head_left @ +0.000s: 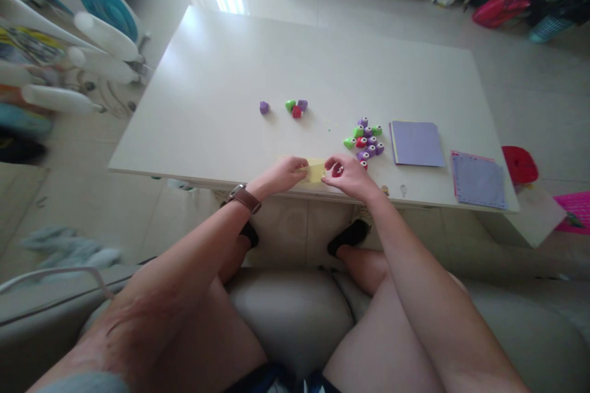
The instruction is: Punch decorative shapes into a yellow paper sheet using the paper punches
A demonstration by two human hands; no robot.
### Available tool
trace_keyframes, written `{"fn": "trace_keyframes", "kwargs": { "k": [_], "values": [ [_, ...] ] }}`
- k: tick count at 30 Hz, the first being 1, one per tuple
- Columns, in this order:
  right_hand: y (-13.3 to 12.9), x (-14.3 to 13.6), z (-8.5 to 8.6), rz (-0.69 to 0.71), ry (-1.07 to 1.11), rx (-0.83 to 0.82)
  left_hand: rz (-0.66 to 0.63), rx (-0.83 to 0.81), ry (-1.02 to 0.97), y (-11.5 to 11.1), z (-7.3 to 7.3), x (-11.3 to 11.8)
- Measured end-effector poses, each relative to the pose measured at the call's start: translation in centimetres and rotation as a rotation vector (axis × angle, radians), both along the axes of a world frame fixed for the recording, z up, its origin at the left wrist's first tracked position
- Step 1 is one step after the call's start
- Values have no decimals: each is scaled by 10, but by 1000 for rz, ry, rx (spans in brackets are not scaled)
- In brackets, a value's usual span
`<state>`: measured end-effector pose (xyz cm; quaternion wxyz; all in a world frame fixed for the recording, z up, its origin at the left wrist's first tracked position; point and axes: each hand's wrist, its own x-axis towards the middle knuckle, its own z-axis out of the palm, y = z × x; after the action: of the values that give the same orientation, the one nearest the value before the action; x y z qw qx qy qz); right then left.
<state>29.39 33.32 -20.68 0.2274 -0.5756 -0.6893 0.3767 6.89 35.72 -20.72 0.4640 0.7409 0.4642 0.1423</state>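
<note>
Yellow paper (316,172) was at the near edge of the table (221,73), pinched by fingers of the left hand (286,174). Fingers of the right hand (351,177) gripped a red punch (340,171); slack holding risked skewing the paper.

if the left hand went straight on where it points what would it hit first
The left hand already has the yellow paper at its tips; straight on across that, it would most likely meet the right hand first, though depth is hard to judge from this one view.
</note>
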Motion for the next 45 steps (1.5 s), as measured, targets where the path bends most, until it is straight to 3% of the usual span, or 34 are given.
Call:
{"fn": "trace_keyframes", "kwargs": {
  "k": [27, 33, 36, 40, 45],
  "values": [
    [1, -3, 6, -143, 93, -34, 9, -4, -51, 3, -9, 3],
    [1, -1, 1, -109, 145, -32, -22, -243, -177, 4, -8, 3],
    [1, -2, -2, -74, 197, -17, 20, -109, -140, 3, -10, 6],
    [0, -4, -2, -64, 256, 8, -16, 115, -182, 1, -14, 10],
    [-1, -6, 0, -91, 267, 64, -19, 153, -246, 1, -14, 14]
  ]
}}
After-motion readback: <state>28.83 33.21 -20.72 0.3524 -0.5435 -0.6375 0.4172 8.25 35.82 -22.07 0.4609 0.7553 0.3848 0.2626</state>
